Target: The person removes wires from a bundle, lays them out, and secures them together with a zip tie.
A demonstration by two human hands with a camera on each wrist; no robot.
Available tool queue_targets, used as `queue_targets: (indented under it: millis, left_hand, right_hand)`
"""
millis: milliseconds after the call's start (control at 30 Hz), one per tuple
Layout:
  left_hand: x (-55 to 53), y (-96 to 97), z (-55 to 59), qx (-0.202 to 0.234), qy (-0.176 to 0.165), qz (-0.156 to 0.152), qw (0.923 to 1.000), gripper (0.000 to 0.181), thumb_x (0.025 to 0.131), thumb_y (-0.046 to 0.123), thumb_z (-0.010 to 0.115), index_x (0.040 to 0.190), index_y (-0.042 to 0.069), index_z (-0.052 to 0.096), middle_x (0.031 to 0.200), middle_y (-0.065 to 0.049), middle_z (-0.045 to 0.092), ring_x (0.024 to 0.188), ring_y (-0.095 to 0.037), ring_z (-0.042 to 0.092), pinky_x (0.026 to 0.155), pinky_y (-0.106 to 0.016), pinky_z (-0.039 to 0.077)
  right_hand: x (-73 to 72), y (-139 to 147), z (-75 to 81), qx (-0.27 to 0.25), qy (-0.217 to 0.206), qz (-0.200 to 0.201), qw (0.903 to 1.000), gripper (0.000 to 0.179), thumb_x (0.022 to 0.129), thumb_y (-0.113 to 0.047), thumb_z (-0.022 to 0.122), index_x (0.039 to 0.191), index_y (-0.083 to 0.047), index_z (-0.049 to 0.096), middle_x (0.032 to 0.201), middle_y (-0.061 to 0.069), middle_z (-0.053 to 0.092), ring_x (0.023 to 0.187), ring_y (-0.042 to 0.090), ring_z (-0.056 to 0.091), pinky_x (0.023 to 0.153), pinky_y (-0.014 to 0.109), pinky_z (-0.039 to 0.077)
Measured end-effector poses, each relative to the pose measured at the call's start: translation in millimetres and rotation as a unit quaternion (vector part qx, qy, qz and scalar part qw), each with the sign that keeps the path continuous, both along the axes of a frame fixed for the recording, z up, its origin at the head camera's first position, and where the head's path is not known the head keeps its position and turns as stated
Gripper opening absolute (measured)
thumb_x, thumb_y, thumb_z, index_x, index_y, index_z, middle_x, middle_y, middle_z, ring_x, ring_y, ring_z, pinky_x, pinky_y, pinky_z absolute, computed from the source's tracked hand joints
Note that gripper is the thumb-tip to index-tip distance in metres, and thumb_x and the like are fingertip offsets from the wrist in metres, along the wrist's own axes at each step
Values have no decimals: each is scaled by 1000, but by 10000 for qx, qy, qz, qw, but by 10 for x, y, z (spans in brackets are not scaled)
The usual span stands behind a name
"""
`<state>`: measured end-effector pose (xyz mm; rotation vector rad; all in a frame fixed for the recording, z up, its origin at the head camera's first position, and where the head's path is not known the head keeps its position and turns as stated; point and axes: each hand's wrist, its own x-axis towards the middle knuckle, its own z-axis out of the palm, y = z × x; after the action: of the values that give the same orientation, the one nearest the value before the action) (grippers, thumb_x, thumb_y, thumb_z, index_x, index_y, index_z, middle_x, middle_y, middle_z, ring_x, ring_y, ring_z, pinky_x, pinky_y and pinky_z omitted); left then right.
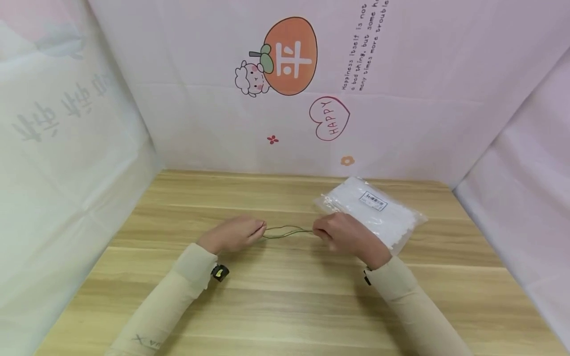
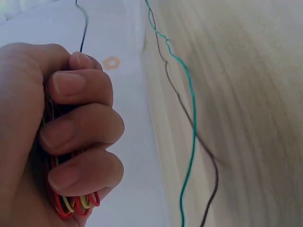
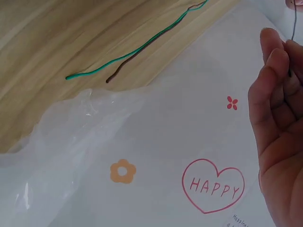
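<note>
My left hand grips a coiled bundle of thin wire, its fingers curled round it. Red and yellow loops poke out below the little finger in the left wrist view. Opposite it, my right hand pinches a thin dark wire at its fingertips. Several fine strands span the gap between both hands. A green wire and a brown wire trail loosely, lightly twisted together at one end. Their free ends show in the right wrist view. Most of the coil is hidden inside the left fist.
A clear plastic bag with white contents and a barcode label lies on the wooden table, just beyond the right hand. Printed white cloth hangs at the back and both sides.
</note>
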<state>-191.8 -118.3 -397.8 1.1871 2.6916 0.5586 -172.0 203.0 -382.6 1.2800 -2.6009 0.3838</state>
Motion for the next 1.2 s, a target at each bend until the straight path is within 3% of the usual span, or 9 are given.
queue_targets:
  millis: [167,267,500,667,900,1033,1200]
  left_hand:
    - [17,11,-30,-33,-27,115,9999,31,113,17,41,84,16,50,71,6,41,65,-8,41,70,-32,46]
    - [-6,-9,-48,72,-60,119,9999,31,114,18,40,84,16,50,71,7,41,66,-7,41,70,-31,46]
    - [-45,-133,-27,522,-346,78,9980,33,114,18,40,82,16,47,70,7,37,63,-5,37,66,-25,39]
    - [-42,-231,13,583,-494,135,9970,32,114,19,40,83,15,47,71,7,38,64,-5,36,66,-25,37]
    - [-46,-349,-15,431,-52,-169,9989,30,114,17,44,85,15,51,71,9,40,64,-3,38,68,-26,41]
    - [-50,-416,-16,503,-69,-89,9987,33,114,17,43,82,15,50,69,9,41,62,-3,37,65,-25,40]
    - [-30,-490,1,531,-246,0,9983,34,113,16,44,80,16,50,68,10,41,61,-2,38,64,-23,39]
  right_hand:
    - [25,-46,-43,-114,8,311,9995,12,98,-11,74,86,-12,73,74,-8,68,66,0,57,63,20,52]
    - [38,-48,-64,-157,112,364,9992,9,96,-9,77,87,-11,74,78,-2,75,66,2,63,62,20,55]
    - [22,-8,-62,-54,242,308,9992,17,93,-1,76,81,-10,69,73,-2,74,59,-1,54,54,14,47]
    - [-8,104,-21,103,149,-166,9997,21,94,-2,76,78,-12,67,65,-6,64,56,0,40,52,17,40]
    - [-34,225,-19,224,-73,-401,9989,14,92,-1,77,84,-11,72,75,-3,74,59,0,46,55,20,46]
    - [-41,266,-26,201,-104,-483,9986,16,92,0,76,84,-13,71,80,-4,77,61,0,51,58,22,50]
    - [-61,356,-35,105,-198,-551,9982,25,86,12,68,83,-12,71,80,-3,76,62,-1,56,61,25,52]
